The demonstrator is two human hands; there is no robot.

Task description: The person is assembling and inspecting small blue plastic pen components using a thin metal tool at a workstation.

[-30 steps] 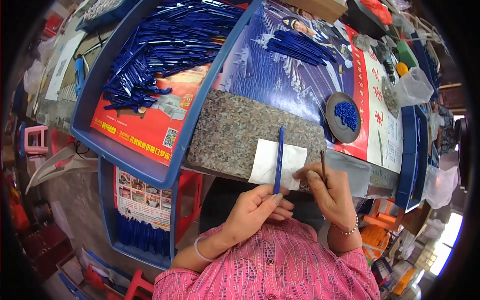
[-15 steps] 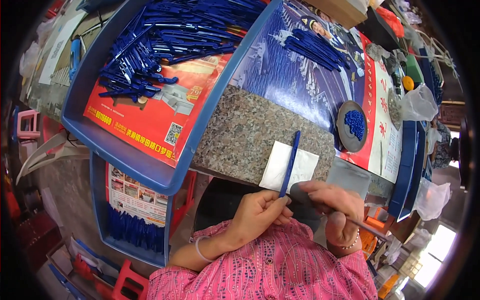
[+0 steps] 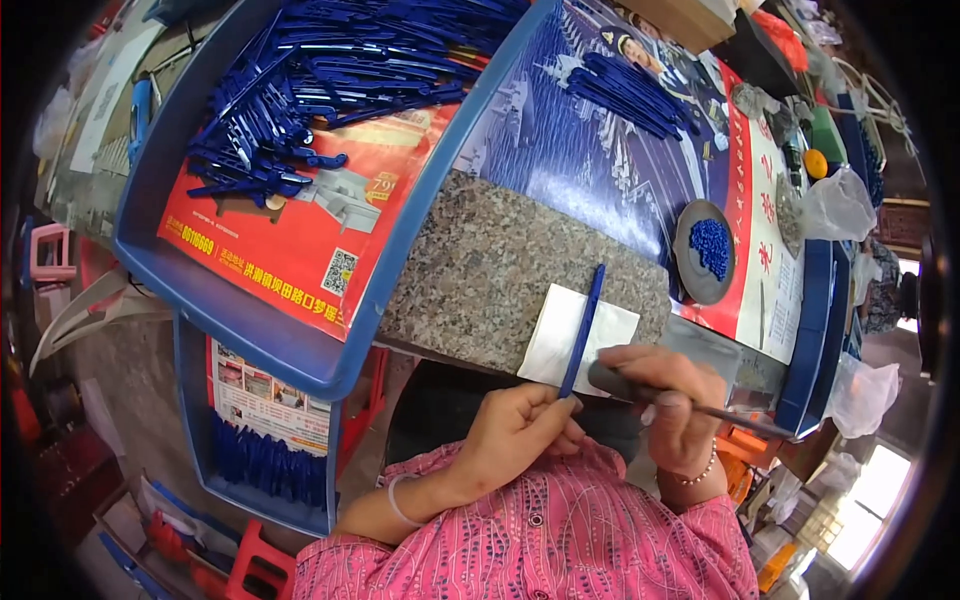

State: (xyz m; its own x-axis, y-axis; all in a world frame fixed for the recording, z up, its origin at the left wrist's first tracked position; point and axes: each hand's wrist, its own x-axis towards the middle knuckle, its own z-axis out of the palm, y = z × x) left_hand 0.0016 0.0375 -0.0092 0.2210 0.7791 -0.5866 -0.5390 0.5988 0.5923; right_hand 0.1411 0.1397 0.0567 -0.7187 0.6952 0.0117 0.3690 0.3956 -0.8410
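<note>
My left hand (image 3: 523,431) pinches the lower end of a slim blue strip (image 3: 585,330). The strip lies slanted over a white square pad (image 3: 545,335) at the near edge of the stone slab (image 3: 500,250). To the right of the pad, my right hand (image 3: 680,400) is closed round a dark tool (image 3: 612,381) with a thick rounded end and a thin shaft pointing right. Its thick end is close to the strip; whether they touch I cannot tell. Its exact kind is unclear.
A blue tray (image 3: 365,300) at the left holds a heap of blue strips (image 3: 340,70). More strips (image 3: 632,95) lie on a poster. At the right stands a round dish (image 3: 690,275) with small blue pieces. A lower blue bin (image 3: 190,400) holds further strips.
My right hand has tilted the tool, its shaft swinging up to a flatter slant and its thick end shifting slightly right. The left hand still holds the strip, almost unmoved.
</note>
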